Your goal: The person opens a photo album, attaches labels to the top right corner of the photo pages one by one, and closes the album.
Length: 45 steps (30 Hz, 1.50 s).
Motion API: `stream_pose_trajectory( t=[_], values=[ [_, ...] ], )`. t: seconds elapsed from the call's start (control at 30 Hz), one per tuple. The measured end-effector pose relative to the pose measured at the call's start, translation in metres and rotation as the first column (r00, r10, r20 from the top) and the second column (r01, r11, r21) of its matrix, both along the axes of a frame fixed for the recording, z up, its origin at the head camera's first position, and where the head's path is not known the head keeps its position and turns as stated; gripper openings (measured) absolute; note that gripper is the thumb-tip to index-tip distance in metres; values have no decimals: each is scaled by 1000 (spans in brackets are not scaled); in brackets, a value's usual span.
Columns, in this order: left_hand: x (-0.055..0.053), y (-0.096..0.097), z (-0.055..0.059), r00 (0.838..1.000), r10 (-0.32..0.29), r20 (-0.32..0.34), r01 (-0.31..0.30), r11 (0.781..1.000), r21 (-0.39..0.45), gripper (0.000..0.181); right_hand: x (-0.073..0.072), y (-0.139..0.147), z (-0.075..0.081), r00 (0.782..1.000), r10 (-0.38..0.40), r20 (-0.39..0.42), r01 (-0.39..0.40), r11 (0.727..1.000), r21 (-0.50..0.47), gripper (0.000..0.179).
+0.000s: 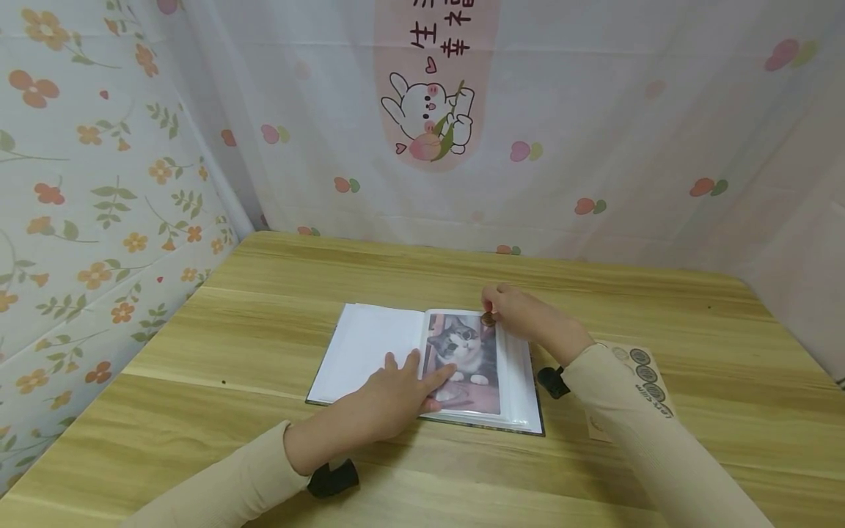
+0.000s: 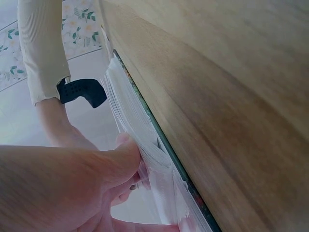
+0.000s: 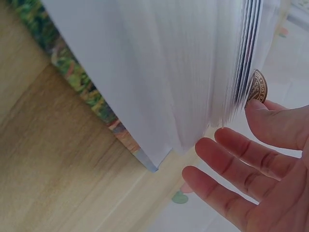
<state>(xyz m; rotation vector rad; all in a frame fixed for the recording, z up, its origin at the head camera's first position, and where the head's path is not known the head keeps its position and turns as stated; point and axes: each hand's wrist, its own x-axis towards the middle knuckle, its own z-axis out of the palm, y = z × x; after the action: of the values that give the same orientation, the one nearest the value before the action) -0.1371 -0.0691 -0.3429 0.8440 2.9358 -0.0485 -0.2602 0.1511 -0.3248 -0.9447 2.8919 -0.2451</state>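
Observation:
A photo album [image 1: 376,345] lies open on the wooden table, its right page showing a cat photo [image 1: 465,359] in a clear sleeve. My left hand [image 1: 389,392] rests with spread fingers over the lower left of the photo. In the left wrist view its thumb [image 2: 126,152] touches the edges of the stacked pages. With thumb and forefinger, my right hand [image 1: 518,312] pinches a round brown sticker [image 1: 488,319] at the photo's top right corner. Printed lettering shows on the sticker [image 3: 259,87] in the right wrist view, where the other fingers extend beside the page edges.
A tan sheet of round dark stickers [image 1: 640,357] lies to the right of the album, partly hidden under the right sleeve [image 1: 620,389]. Black wrist devices [image 1: 333,478] sit by both cuffs. A patterned curtain [image 1: 317,110] hangs behind the table.

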Motion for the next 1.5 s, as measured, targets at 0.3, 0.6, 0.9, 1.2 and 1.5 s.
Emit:
stream_pose_trajectory(
  t=[0.3,0.6,0.9,1.2,1.5],
  values=[
    [0,0,0,1000,-6,-16,6,1000,-3,50,1,0,-1,1000,-6,-8,6,1000,5,10],
    [0,1,0,1000,-6,-10,6,1000,-11,50,3,1,-4,999,2,-34,-2,1000,-1,9],
    [1,0,1,1000,-8,-10,8,1000,-5,50,5,0,-7,998,-11,-55,13,999,32,9],
    [2,0,2,1000,-6,11,6,1000,2,51,9,-1,-6,995,16,-96,-6,995,103,9],
    [2,-1,2,999,7,37,-7,1000,4,51,9,-1,-7,995,17,-98,-7,994,105,13]
  ],
)
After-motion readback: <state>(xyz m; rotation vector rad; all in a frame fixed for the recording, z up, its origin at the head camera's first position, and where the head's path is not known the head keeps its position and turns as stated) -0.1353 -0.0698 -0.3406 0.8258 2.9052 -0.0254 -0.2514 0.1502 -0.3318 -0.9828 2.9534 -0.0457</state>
